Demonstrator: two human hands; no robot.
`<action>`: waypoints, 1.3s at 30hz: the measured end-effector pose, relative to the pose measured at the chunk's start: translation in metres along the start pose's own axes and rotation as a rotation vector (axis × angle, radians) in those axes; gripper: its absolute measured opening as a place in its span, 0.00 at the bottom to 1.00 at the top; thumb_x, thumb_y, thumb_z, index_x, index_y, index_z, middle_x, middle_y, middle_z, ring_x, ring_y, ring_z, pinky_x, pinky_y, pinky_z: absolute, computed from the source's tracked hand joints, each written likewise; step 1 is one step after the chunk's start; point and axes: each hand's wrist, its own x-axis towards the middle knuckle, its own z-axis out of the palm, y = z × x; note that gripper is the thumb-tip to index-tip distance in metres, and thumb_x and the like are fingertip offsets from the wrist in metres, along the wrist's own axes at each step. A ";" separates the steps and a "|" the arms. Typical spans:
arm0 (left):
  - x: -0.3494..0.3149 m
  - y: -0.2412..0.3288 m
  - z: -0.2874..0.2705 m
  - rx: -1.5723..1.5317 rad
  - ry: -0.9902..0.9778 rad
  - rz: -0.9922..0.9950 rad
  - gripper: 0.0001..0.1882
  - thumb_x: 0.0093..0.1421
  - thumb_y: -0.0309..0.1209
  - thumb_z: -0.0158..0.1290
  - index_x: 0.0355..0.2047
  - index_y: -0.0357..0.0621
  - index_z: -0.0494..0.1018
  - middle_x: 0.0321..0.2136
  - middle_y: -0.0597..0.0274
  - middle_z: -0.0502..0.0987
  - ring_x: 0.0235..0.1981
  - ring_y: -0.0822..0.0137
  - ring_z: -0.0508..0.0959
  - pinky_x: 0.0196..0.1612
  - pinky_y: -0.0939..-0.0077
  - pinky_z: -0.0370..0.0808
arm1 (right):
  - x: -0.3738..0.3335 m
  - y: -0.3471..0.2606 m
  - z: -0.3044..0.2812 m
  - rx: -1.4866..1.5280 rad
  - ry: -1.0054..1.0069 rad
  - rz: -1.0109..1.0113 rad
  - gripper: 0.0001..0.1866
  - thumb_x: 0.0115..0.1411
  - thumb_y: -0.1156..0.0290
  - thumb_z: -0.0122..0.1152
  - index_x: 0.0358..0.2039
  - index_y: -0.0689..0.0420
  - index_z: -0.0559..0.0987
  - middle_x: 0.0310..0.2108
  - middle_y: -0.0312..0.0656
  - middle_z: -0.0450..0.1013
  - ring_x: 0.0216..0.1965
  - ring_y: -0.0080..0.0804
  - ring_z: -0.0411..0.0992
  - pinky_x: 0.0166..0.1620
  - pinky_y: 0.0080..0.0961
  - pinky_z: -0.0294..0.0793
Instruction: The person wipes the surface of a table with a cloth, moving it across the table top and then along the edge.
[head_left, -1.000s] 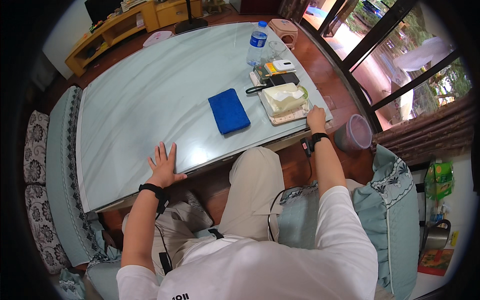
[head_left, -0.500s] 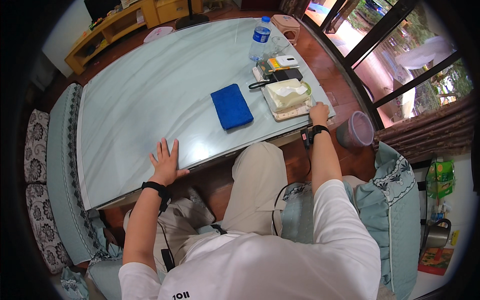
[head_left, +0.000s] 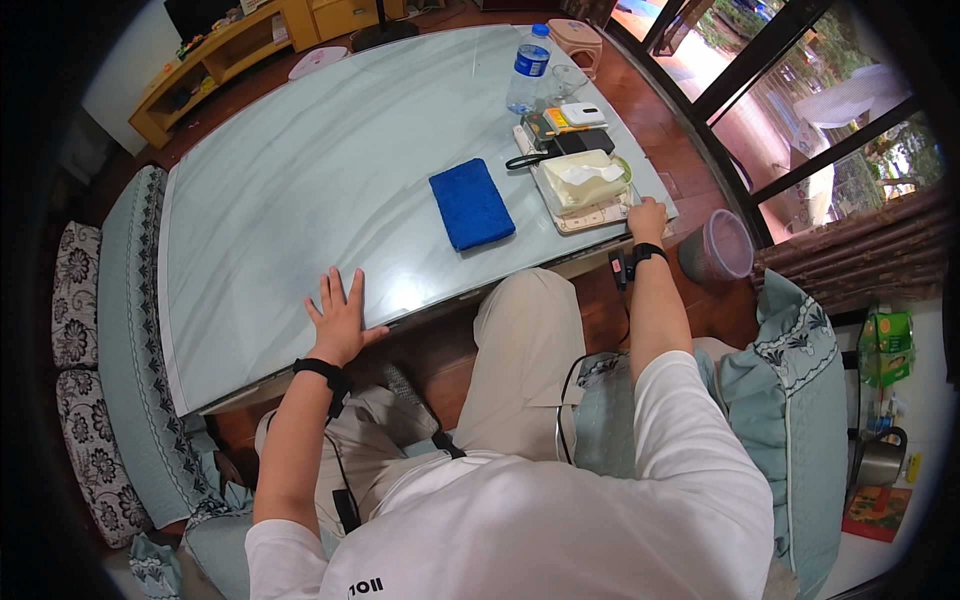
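Observation:
My left hand (head_left: 340, 318) lies flat on the near edge of the pale marbled table (head_left: 290, 170), fingers spread, holding nothing. My right hand (head_left: 648, 218) is closed at the table's near right edge, beside the corner of a patterned tray (head_left: 597, 219). Its fingertips are hidden, so I cannot make out what they grip. On the tray is a soft pack of tissues (head_left: 580, 182) in a pale yellow wrapper. Between my hands, farther in on the table, a folded blue cloth (head_left: 472, 204) lies flat.
Behind the tissues are a black strapped case (head_left: 580, 144), a small white device (head_left: 581, 115), a water bottle (head_left: 528, 72) and a clear glass (head_left: 567, 82). A lidded bin (head_left: 716, 247) stands on the floor at right. A stool (head_left: 575, 40) is beyond the table, a sofa (head_left: 125, 330) at left.
The view has shifted slightly, so everything appears a little higher and to the right. Both hands keep their places on the table, and no object has visibly moved.

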 end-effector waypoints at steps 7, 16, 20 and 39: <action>0.000 -0.004 -0.002 -0.005 0.019 -0.006 0.55 0.44 0.55 0.61 0.66 0.56 0.41 0.65 0.40 0.38 0.66 0.43 0.38 0.59 0.31 0.39 | -0.001 0.004 0.001 -0.006 -0.005 -0.036 0.20 0.53 0.67 0.49 0.47 0.58 0.75 0.46 0.58 0.67 0.50 0.56 0.64 0.53 0.46 0.64; 0.001 -0.006 -0.011 -0.036 -0.141 -0.030 0.59 0.44 0.57 0.60 0.66 0.56 0.35 0.65 0.40 0.29 0.66 0.44 0.31 0.59 0.31 0.35 | -0.032 -0.034 -0.017 0.284 0.415 -0.526 0.25 0.52 0.72 0.52 0.52 0.64 0.67 0.48 0.57 0.67 0.50 0.55 0.65 0.54 0.41 0.64; -0.002 -0.009 -0.023 -0.083 -0.222 -0.015 0.57 0.46 0.54 0.60 0.66 0.55 0.35 0.65 0.40 0.28 0.66 0.43 0.29 0.60 0.33 0.32 | -0.092 -0.123 -0.068 0.491 -0.051 -0.824 0.23 0.50 0.73 0.56 0.49 0.62 0.69 0.49 0.55 0.66 0.52 0.51 0.62 0.55 0.37 0.63; 0.006 0.000 -0.016 -0.145 -0.221 -0.012 0.63 0.40 0.47 0.67 0.66 0.57 0.34 0.65 0.43 0.26 0.67 0.47 0.27 0.60 0.36 0.30 | -0.123 -0.177 -0.009 0.553 -0.755 -0.441 0.21 0.44 0.67 0.61 0.38 0.65 0.75 0.34 0.49 0.76 0.33 0.42 0.74 0.38 0.29 0.72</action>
